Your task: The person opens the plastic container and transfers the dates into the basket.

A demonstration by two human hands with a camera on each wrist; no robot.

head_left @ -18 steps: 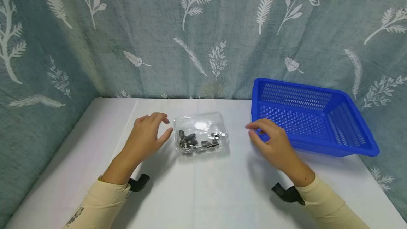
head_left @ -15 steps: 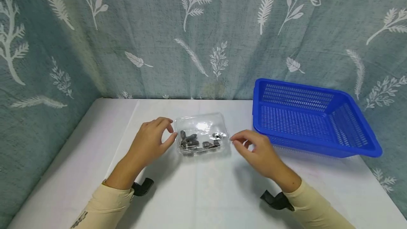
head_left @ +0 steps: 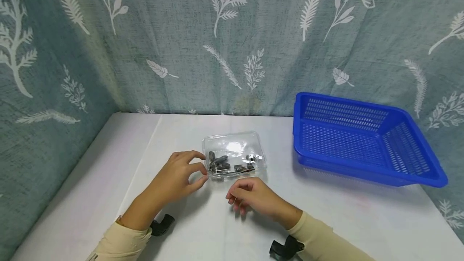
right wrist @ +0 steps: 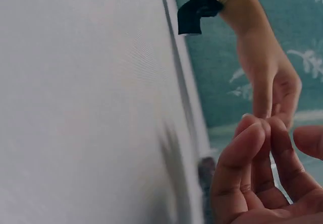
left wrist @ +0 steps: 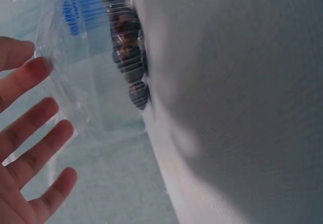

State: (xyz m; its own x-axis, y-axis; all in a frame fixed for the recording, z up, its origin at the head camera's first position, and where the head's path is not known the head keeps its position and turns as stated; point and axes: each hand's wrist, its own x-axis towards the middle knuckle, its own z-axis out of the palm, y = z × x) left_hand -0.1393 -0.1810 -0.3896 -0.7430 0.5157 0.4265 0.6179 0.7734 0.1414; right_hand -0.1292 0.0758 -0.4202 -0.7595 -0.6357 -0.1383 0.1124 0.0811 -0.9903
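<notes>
Left hand (head_left: 177, 178) at the left edge of the clear, rectangular plastic box (head_left: 233, 147); fingers spread, contact unclear. Box lies on the table, bright glare on top, small dark grey pieces (head_left: 221, 167) along its near side: denser cluster left, smaller group right. Right hand (head_left: 255, 198) just in front of box; fingers curled, thumb and fingertips pressed together. Blue perforated plastic basket (head_left: 340, 138) well right of box. White-covered table (head_left: 203, 245) beneath; behind box, grey-green curtain (head_left: 181, 19), white leaf print.
</notes>
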